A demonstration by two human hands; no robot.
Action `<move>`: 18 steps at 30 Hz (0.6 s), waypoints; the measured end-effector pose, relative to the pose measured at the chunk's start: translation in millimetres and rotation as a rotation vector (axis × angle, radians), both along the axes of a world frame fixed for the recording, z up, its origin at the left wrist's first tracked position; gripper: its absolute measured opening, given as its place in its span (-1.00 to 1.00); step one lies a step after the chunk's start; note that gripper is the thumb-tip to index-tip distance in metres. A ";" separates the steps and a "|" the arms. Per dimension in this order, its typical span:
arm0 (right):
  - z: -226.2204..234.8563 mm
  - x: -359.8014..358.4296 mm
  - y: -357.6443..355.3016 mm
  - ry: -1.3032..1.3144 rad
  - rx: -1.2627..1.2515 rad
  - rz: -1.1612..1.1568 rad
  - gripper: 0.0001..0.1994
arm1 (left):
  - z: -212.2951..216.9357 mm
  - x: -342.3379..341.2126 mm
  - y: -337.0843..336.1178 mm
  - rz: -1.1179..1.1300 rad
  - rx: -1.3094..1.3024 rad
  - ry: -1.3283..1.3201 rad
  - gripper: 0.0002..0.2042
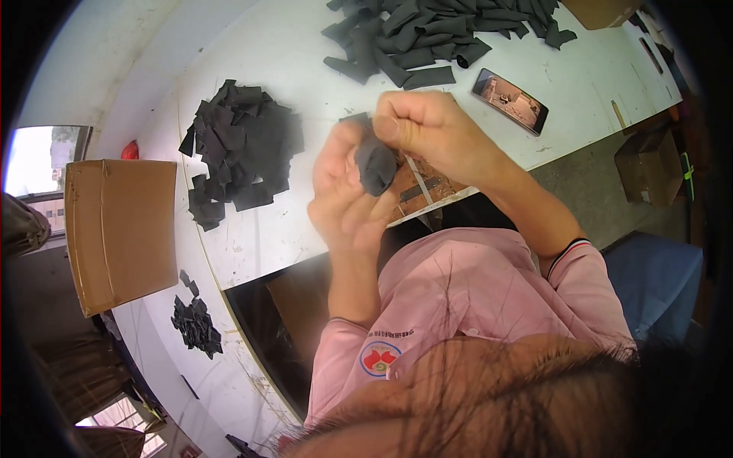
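Note:
Both my hands are raised over the near part of the white table, close together around a dark grey fabric tube [376,169]. My left hand [343,195] is wrapped about its side, with the tube's rounded end showing between the fingers. My right hand [439,130] is curled closed at the tube's upper edge, the thumb pressed against the fingers. What the right fingertips pinch is partly hidden. Left of my hands lies a pile of flat dark grey fabric pieces [243,145]. Beyond them is a heap of tube-shaped dark grey pieces [435,34].
A phone [510,101] with a lit screen lies right of my hands. Below them is a worn brown board [431,191] at the table edge. A cardboard box [126,229] stands at the left, near a small dark pile [196,324]. Another box [649,168] sits at the right.

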State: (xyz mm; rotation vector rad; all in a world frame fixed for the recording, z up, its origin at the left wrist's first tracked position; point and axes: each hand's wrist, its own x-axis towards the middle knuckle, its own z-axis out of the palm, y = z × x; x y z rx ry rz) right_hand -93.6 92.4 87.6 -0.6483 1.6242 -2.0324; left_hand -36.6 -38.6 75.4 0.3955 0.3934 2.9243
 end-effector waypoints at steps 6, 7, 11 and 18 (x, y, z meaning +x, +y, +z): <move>-43.9 -33.8 -12.0 -0.262 0.041 0.102 -0.71 | -36.7 -24.9 -18.8 -0.120 0.441 -0.282 -0.67; -56.2 -33.0 -10.1 -0.366 -0.006 0.136 -0.70 | -50.7 -24.4 -20.7 -0.110 0.366 -0.361 -0.72; -84.1 -27.8 -12.2 -0.434 -0.007 0.143 -0.73 | -70.4 -24.4 -21.1 -0.103 0.317 -0.455 -0.74; -56.5 -38.1 -9.6 -0.165 0.054 0.222 -0.78 | -33.5 -10.7 -8.6 0.082 0.005 -0.192 -0.67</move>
